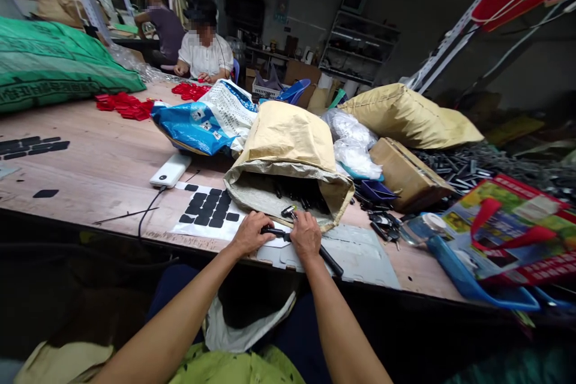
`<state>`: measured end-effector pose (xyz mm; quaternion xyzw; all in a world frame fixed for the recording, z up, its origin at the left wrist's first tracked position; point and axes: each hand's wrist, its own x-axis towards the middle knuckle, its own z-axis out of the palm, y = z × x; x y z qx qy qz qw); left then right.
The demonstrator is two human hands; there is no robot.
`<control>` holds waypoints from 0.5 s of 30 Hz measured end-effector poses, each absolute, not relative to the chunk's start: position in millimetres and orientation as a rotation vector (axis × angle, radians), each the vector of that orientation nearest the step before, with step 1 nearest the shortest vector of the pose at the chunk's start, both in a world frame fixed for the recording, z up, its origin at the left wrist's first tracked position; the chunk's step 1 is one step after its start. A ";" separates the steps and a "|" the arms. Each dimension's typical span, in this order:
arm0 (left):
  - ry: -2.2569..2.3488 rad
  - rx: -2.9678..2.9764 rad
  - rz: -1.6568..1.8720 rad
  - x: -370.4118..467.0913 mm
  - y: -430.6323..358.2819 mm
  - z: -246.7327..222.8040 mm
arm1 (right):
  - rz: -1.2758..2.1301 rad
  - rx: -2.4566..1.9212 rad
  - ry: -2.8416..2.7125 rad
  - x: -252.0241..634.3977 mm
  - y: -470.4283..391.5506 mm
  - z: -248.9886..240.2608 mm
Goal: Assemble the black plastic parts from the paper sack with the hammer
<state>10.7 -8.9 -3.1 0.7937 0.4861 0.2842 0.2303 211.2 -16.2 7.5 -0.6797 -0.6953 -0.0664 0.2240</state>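
Note:
My left hand (251, 233) is closed on one end of a black rod-like part (276, 231) at the table's front edge. My right hand (306, 233) is closed round the part's other side, and a small metallic piece (288, 212) shows at its fingertips. A longer black handle (330, 261) slants out below the right hand over a grey sheet (360, 252). Just beyond both hands lies an open tan sack (290, 138) with dark pieces inside its mouth. Left of my left hand, rows of black rounded pads (209, 208) lie on white paper.
A white power bank (170, 170) with a cable lies left on the table (103, 162). A bottle (423, 228), blue tray (477, 288) and colourful bag (508, 234) stand right. Red parts (126, 106) and a green sack (58, 66) are farther left. Two people sit beyond.

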 end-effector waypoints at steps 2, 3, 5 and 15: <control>1.347 2.142 0.779 10.4 -9.1 -1.7 | -0.136 -1.845 -1.912 213.1 -18.5 11.8; 1.351 2.125 0.775 10.2 -9.0 -1.2 | -0.114 -1.816 -1.886 214.0 -20.9 13.8; 1.355 2.107 0.771 10.0 -8.9 -0.5 | -0.037 -1.729 -1.812 215.1 -28.1 16.8; 1.424 2.072 0.767 12.9 -9.6 2.0 | 0.173 -1.567 -1.805 203.3 -71.0 29.2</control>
